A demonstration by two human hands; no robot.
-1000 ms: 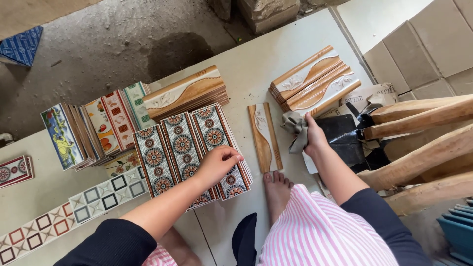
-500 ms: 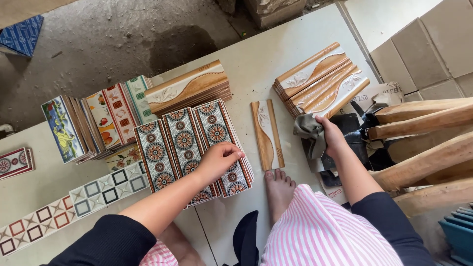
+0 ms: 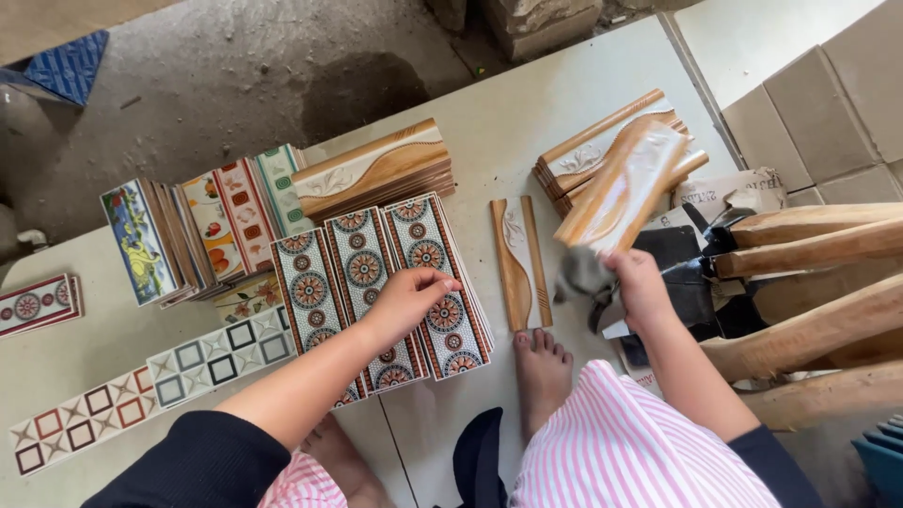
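The left hand [image 3: 409, 299] lies with fingers loosely spread on the medallion-patterned tiles [image 3: 376, 282], at nine o'clock from the lone brown border tile [image 3: 519, 263]; the right hand [image 3: 632, 282] grips a grey rag [image 3: 581, 275] and a glossy brown border tile [image 3: 625, 183], tilted toward one o'clock above the stack of brown tiles [image 3: 588, 150].

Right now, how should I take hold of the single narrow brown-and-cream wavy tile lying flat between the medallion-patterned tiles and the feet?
Grip the narrow brown-and-cream tile across its two long edges near mid-length, coming straight down from above. It lies flat and alone on the pale floor slab, long axis running away from the person, with bare gaps on both sides. The near end sits close to the bare foot, so avoid that end.
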